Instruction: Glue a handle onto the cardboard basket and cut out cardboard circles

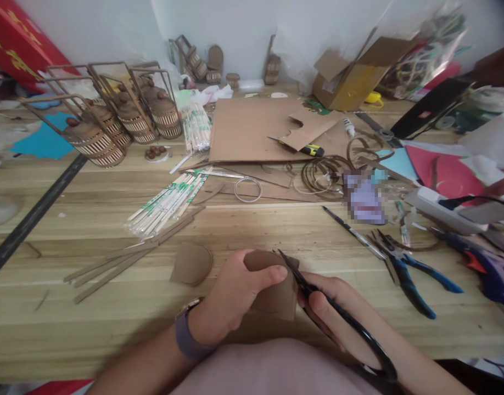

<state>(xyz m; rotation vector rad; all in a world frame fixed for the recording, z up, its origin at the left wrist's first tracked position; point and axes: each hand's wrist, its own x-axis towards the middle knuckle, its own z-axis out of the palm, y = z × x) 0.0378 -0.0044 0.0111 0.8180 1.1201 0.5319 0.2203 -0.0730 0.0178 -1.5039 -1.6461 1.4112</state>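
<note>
Between the thumb and fingers of my left hand (239,288) is a piece of brown cardboard (272,299), with a curved outline on it and a rounded upper edge. My right hand (338,310) is wrapped round black-handled scissors (307,285). Their blades meet the right side of the cardboard, near my left thumb tip. Just left of my left hand, another cardboard piece (192,264) with a rounded shape lies on the table. Part of the scissor blades is hidden by the cardboard.
Blue-handled pliers (408,274), a pen (353,233) and a glue gun (478,263) lie to the right. Cardboard strips (120,260) and wrapped sticks (169,206) are on the left. Behind stand several small lanterns (99,142), a cardboard sheet (244,131) and a utility knife (312,149).
</note>
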